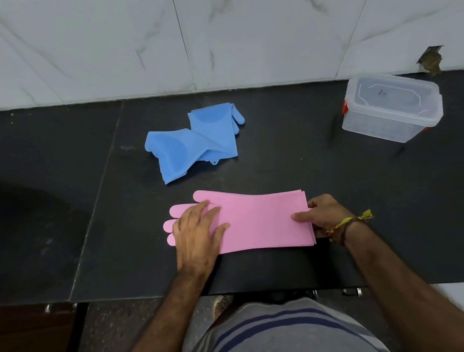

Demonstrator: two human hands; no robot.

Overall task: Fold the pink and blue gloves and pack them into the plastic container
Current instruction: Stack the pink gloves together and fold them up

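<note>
A dark stone counter (pixel 371 204) carries pink gloves (pixel 258 221), blue gloves (pixel 193 142) and a lidded plastic container (pixel 391 119).

You are looking at smooth, matt rubbery pink gloves (pixel 261 221) lying on a dark, matt stone desk (pixel 399 201). The blue gloves (pixel 193 142) are showing bristly ridged patches. The container (pixel 390 110) is looking like cloudy translucent plastic; the wall (pixel 96 41) glossy marble.

We view the scene from a single head-worn wide-angle camera, looking forward and steeply down across the dark countertop (pixel 343 207) toward the tiled wall (pixel 96 41).
</note>
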